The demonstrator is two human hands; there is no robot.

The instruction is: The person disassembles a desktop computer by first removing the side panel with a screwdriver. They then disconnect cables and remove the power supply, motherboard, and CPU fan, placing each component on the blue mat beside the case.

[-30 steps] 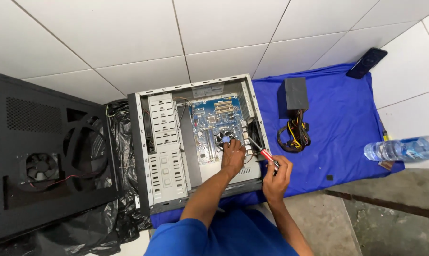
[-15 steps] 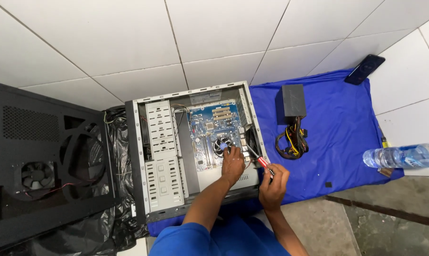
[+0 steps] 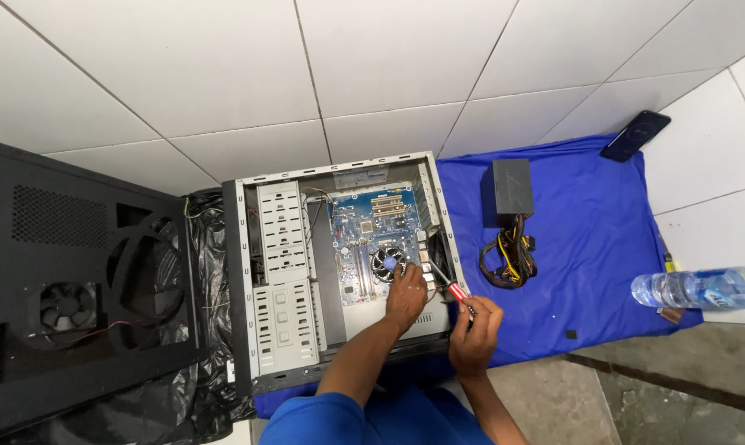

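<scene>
We hold a red-handled screwdriver (image 3: 448,286) in our right hand (image 3: 474,330), fingers closed around the handle, its shaft slanting up-left into the open computer case (image 3: 339,272), which lies on its side on the white tiled floor (image 3: 224,74). The tip seems to meet the edge of the blue motherboard (image 3: 364,239), though it is too small to be sure. Our left hand (image 3: 406,290) rests inside the case with fingers curled down on the board, just beside the round cooler fan (image 3: 385,262); it grips nothing we can make out. To the right, a blue cloth (image 3: 586,239) carries a dark power supply (image 3: 511,188) with its bundle of cables (image 3: 511,259). A black phone (image 3: 635,136) lies at the cloth's far corner, a clear water bottle (image 3: 702,288) at its right edge. Left of the case lies the black side panel (image 3: 67,280) with a small fan.
</scene>
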